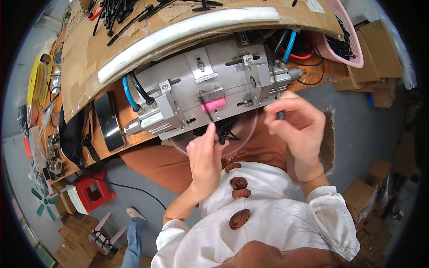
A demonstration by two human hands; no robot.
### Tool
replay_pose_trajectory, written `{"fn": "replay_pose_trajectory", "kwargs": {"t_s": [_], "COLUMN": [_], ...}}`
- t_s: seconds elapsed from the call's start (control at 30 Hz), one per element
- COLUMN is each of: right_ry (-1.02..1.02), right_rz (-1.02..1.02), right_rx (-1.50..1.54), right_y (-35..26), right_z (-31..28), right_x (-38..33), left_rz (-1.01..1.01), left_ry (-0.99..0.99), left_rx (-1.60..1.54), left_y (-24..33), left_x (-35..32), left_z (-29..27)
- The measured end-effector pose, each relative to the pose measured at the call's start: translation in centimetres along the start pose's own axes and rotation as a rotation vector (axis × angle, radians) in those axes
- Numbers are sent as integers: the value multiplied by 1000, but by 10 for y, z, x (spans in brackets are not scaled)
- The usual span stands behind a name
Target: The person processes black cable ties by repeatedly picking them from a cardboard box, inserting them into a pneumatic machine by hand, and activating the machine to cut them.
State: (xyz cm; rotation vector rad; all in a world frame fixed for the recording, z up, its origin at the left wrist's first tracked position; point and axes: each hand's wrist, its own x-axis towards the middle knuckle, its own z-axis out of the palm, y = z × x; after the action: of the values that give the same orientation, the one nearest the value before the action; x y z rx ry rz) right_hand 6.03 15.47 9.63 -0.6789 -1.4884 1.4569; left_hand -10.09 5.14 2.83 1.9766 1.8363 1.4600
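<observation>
My left hand is closed on a thin black rod, whose upper end reaches up to the pink block on the metal fixture. A thicker black end shows below my fingers. Off the fixture's right end, my right hand pinches a small black cylindrical piece between thumb and fingers. Clamp blocks with cylinders stand at both ends of the fixture: the left clamp and the right clamp. A clear bowl of black parts sits under my left hand, partly hidden.
Cardboard with a white padded strip overhangs the fixture; black rods lie on top. A phone lies left. A pink basket stands right. Blue hoses rise from the clamps. A red stool and another person's leg are lower left.
</observation>
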Motion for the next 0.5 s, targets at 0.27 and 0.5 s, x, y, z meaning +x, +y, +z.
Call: {"fn": "replay_pose_trajectory", "kwargs": {"t_s": [0.27, 0.5], "right_ry": [52, 55], "right_rz": [-123, -124], "right_rx": [120, -115], "right_y": [-5, 0], "right_z": [-8, -10], "right_x": [2, -1], "left_rz": [-104, -106], "left_ry": [-269, -343], "left_rx": [445, 546], "left_y": [1, 4], "left_x": [18, 19], "left_z": [17, 14]}}
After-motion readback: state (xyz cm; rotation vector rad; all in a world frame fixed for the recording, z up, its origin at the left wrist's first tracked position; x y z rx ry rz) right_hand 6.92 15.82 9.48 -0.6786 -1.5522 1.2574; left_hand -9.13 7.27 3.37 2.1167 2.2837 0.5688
